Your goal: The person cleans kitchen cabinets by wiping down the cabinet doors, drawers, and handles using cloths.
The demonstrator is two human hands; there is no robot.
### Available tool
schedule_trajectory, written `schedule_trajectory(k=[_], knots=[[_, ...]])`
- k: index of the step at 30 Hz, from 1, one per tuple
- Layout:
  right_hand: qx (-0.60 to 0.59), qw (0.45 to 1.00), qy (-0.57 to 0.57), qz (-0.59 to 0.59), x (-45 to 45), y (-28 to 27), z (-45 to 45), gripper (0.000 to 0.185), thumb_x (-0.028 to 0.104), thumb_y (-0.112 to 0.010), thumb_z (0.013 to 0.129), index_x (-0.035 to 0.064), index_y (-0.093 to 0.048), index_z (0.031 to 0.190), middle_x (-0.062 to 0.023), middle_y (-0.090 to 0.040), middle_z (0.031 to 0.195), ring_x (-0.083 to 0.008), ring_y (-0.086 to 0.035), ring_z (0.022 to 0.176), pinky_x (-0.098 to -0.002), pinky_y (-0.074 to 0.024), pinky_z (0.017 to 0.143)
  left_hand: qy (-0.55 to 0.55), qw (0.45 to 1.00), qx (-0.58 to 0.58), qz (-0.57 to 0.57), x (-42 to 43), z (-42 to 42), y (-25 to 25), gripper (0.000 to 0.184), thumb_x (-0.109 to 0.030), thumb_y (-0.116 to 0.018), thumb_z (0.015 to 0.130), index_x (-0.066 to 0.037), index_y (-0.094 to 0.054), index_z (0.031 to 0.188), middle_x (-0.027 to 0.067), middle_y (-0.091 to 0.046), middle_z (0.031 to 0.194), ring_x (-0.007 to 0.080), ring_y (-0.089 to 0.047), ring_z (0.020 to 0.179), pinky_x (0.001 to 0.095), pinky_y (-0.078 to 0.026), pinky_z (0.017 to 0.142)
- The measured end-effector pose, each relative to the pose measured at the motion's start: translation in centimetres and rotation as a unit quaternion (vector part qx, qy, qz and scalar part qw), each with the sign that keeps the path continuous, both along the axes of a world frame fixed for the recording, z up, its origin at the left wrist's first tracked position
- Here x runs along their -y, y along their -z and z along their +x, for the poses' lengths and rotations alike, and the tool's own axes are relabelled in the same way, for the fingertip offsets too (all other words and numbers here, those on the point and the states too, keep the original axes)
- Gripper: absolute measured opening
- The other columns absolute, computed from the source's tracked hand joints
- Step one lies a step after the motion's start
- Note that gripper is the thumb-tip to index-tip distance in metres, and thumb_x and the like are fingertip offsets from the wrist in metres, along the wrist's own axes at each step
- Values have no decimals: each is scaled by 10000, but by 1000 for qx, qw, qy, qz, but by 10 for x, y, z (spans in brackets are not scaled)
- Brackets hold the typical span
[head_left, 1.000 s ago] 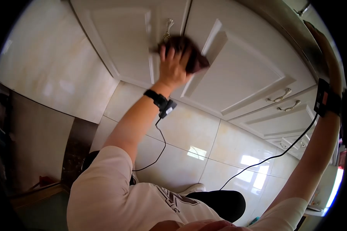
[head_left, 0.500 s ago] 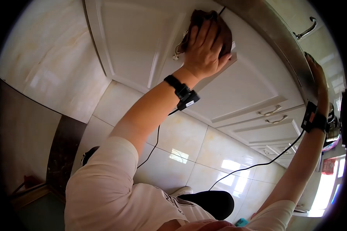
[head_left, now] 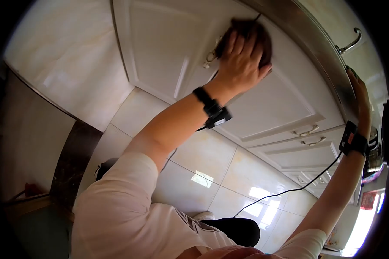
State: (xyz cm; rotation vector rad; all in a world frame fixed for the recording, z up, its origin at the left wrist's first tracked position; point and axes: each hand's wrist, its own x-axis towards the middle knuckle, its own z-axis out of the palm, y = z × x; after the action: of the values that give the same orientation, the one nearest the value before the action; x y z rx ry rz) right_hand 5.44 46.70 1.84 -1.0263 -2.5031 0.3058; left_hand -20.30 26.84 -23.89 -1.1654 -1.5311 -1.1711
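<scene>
Pressed flat on a dark brown cloth (head_left: 263, 43), my left hand (head_left: 242, 64) holds it against the upper part of a white cabinet door (head_left: 285, 103). Its fingers lie over the cloth and the thumb points right. Beside the cloth is a metal door handle (head_left: 211, 56). My right hand (head_left: 360, 90) rests along the metal counter edge (head_left: 328, 69) at the far right, with its fingers stretched out. Something small and dark shows by its fingertips, too small to name. Both wrists wear black straps with a small box and cable.
A chrome faucet (head_left: 351, 41) rises above the counter. Lower drawers with curved handles (head_left: 305, 130) continue to the right. A black cable (head_left: 285, 191) hangs from the right wrist over the tiled floor (head_left: 194, 172). A marbled wall panel (head_left: 65, 64) stands at left.
The whole view has shifted slightly, with the cabinet lower and farther right. My left hand and the brown cloth remain on the door near the handle. The right hand stays at the counter edge.
</scene>
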Motion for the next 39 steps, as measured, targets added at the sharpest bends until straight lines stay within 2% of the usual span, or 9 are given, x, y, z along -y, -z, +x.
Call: schedule_trajectory(k=[10, 12, 13, 20, 25, 30, 32, 34, 39], knots=[[60, 997, 56, 8, -15, -2, 6, 563, 466, -484, 955, -1, -571, 1257, -89, -658, 1081, -159, -581, 971, -275, -418, 892, -104, 989, 77, 75, 41, -136, -1, 829, -619, -542, 818, 98, -505, 1232, 313, -429, 1329, 539, -361, 1226, 578, -218, 1093], [17, 995, 63, 78, -6, 2, 3, 597, 557, -524, 906, 25, -643, 1150, -71, -664, 954, -150, -576, 871, -269, -439, 815, -186, 970, 156, 34, 59, -171, 13, 597, -249, -503, 903, 50, -353, 1398, 224, -235, 1517, 417, -200, 1396, 507, -179, 1127], [18, 995, 61, 78, -11, 2, 4, 597, 557, -524, 906, 25, -643, 1150, -71, -664, 954, -150, -576, 871, -269, -439, 815, -188, 968, 117, 115, 59, -209, 26, 733, -487, -488, 905, 140, -422, 1279, 355, -330, 1398, 518, -270, 1311, 531, -170, 1128], [74, 992, 96, 44, -33, -10, 13, 619, 532, -495, 936, 11, -577, 1260, -117, -651, 1083, -200, -571, 971, -293, -427, 890, -158, 930, 289, 164, 46, -186, 107, 728, -358, -415, 936, 251, -272, 1309, 439, -186, 1419, 488, -161, 1381, 523, -141, 1144], [70, 985, 131, 88, -57, -9, 25, 770, 678, -546, 817, 20, -618, 1211, -191, -656, 1099, -285, -604, 1032, -355, -442, 896, -57, 997, 51, -24, 53, -118, 88, 396, -309, -619, 752, -104, -644, 1090, 110, -564, 1158, 375, -423, 1155, 618, -176, 1102], [45, 987, 125, 94, -61, -11, 29, 731, 639, -558, 832, 19, -615, 1216, -205, -645, 1132, -312, -595, 1068, -368, -434, 921, -213, 957, 184, -64, 59, -234, 117, 575, -385, -448, 885, 106, -536, 1171, 299, -466, 1292, 473, -326, 1281, 553, -171, 1126], [35, 988, 120, 96, -60, -10, 28, 721, 628, -559, 838, 18, -613, 1218, -205, -644, 1134, -315, -593, 1074, -369, -431, 926, -144, 916, 280, 249, 73, -247, 130, 650, -372, -386, 925, 145, -374, 1318, 336, -313, 1422, 483, -230, 1350, 516, -145, 1146], [31, 988, 123, 92, -57, -10, 27, 715, 622, -559, 841, 17, -612, 1219, -204, -644, 1135, -317, -593, 1078, -369, -430, 928, -151, 858, 433, 229, 86, -242, 151, 705, -371, -383, 928, 142, -245, 1392, 336, -217, 1474, 482, -200, 1365, 487, -129, 1157], [27, 994, 73, 79, -44, -9, 24, 656, 571, -563, 871, 21, -611, 1226, -172, -648, 1149, -273, -598, 1061, -344, -431, 922, -108, 951, 229, 175, 72, -224, 73, 710, -382, -374, 937, 132, -234, 1406, 330, -226, 1474, 470, -183, 1380, 523, -110, 1143]])
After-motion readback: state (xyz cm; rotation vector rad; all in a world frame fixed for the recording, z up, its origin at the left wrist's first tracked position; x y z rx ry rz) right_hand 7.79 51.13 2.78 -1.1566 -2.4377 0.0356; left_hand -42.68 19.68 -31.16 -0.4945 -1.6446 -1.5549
